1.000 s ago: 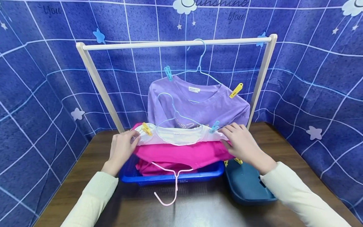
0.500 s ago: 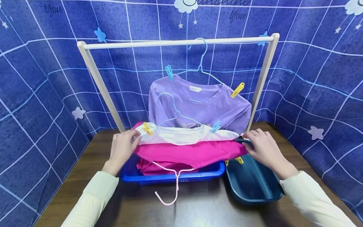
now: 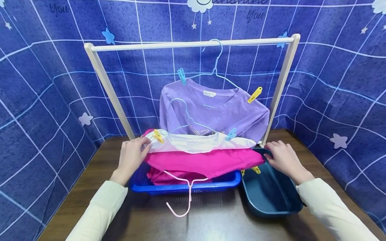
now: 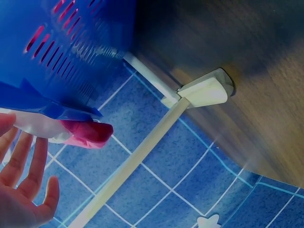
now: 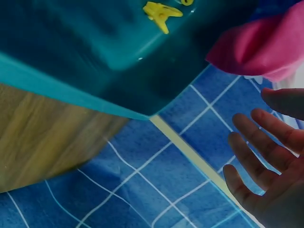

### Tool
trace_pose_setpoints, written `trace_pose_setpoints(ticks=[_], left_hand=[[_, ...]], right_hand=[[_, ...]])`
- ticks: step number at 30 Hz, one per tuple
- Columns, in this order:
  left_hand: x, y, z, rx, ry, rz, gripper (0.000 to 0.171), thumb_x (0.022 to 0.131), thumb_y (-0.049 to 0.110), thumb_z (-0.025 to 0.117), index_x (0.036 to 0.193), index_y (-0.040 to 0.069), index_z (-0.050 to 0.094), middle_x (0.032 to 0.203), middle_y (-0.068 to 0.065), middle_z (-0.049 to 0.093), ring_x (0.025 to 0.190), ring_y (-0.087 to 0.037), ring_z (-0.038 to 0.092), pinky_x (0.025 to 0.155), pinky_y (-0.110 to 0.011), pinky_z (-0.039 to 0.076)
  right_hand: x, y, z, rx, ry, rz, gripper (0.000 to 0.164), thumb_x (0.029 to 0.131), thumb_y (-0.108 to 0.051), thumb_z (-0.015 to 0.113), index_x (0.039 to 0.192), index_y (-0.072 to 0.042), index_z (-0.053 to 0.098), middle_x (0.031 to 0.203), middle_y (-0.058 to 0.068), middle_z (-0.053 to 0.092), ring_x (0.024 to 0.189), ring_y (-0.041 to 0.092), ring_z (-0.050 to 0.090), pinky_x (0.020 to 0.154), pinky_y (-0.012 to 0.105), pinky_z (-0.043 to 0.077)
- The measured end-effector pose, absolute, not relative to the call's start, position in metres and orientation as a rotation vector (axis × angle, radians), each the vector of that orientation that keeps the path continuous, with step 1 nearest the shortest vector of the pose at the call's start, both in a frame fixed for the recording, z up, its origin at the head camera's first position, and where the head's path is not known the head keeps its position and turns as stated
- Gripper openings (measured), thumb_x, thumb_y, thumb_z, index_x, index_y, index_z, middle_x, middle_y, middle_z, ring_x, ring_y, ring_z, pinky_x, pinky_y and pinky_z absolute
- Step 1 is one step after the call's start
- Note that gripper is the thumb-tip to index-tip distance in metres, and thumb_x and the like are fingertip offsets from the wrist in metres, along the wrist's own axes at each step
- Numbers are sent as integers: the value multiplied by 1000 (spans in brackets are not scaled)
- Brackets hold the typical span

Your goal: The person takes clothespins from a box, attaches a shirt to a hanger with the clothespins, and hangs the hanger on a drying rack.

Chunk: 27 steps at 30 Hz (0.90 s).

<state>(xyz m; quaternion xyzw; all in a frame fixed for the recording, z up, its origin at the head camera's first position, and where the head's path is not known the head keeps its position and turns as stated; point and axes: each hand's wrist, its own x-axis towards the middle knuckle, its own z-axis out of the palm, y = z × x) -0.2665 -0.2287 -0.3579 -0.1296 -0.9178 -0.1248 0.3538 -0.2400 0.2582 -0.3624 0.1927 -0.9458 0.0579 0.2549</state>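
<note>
A shirt with a white top (image 3: 191,142) lies over the blue basket on a light blue hanger (image 3: 187,115). A yellow clothespin (image 3: 157,136) is on its left shoulder and a blue clothespin (image 3: 231,134) on its right. Just below is magenta cloth (image 3: 199,163); whether it belongs to the same shirt I cannot tell. My left hand (image 3: 132,157) pinches the shirt's left end between thumb and fingers. My right hand (image 3: 286,160) is beside the right end, its fingers loosely bent and holding nothing in the right wrist view.
The blue basket (image 3: 187,190) holds magenta clothing and a pink hanger (image 3: 187,197). At its right, a dark teal bin (image 3: 272,190) contains yellow clothespins (image 3: 255,169). Behind stands a rack (image 3: 156,46) with a purple shirt (image 3: 217,113) hanging from it.
My right hand has let go of the shirt's right shoulder area and moved right, past its spread-out end, uncovering the teal bin. The left hand has stayed in place.
</note>
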Motion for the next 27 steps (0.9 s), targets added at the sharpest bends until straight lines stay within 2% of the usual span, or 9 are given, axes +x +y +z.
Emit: trace_pose_setpoints(ticks=[7, 19, 27], left_hand=[[-267, -229, -358, -344, -2354, -303, 13, 78, 22, 68, 85, 11, 67, 72, -11, 67, 64, -31, 61, 65, -45, 38], [-267, -229, -359, -346, -2357, -305, 13, 78, 22, 68, 85, 11, 67, 70, -10, 67, 63, -30, 61, 65, -45, 38], [-268, -229, -360, -342, -2363, -308, 13, 79, 22, 68, 86, 11, 67, 72, -11, 68, 67, -31, 62, 66, -45, 37]], right_hand=[[-254, 259, -372, 515, -2645, 144, 12, 70, -11, 67, 78, -7, 59, 79, 13, 65, 76, 34, 56, 56, 45, 39], [-269, 258, -384, 486, -2773, 136, 15, 64, -11, 65, 73, -5, 56, 69, 14, 62, 66, 35, 58, 51, 46, 40], [-275, 252, -394, 467, -2881, 134, 31, 67, -29, 72, 79, -4, 57, 79, 18, 63, 70, 37, 61, 55, 49, 43]])
